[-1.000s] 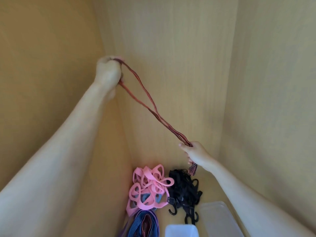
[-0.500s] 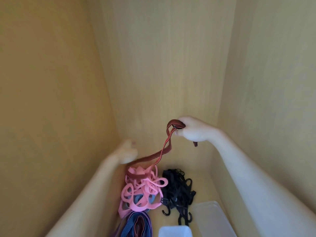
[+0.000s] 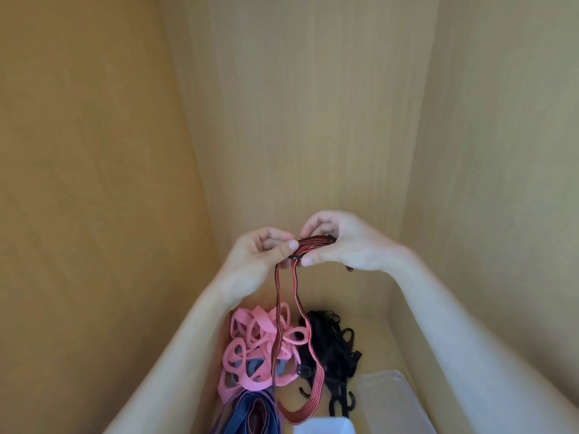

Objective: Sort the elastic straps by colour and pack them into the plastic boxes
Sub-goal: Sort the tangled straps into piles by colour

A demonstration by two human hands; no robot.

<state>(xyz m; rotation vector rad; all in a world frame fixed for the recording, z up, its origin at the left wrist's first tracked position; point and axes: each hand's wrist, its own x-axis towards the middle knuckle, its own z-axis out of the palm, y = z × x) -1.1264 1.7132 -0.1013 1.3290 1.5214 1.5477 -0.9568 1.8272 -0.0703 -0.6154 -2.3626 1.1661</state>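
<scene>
Both hands meet at mid-frame on a red striped elastic strap (image 3: pixel 308 335). My right hand (image 3: pixel 341 242) grips its folded upper end, and my left hand (image 3: pixel 261 256) pinches the strap just beside it. A long loop hangs down from the hands over the piles below. Beneath lie a heap of pink straps (image 3: pixel 250 349), a tangle of black straps with hooks (image 3: pixel 335 349) and a blue-purple striped strap (image 3: pixel 250 416). A clear plastic box (image 3: pixel 391 399) stands at the lower right, and a white box edge (image 3: pixel 326 426) shows at the bottom.
Wooden panels enclose the space: a left wall (image 3: pixel 94 183), a back wall (image 3: pixel 297 120) and a right wall (image 3: pixel 501 151). The piles and boxes sit on the wooden floor of this compartment.
My left hand came down from high on the left and joined the right hand. The red strap, stretched out before, is now folded with a loop hanging down.
</scene>
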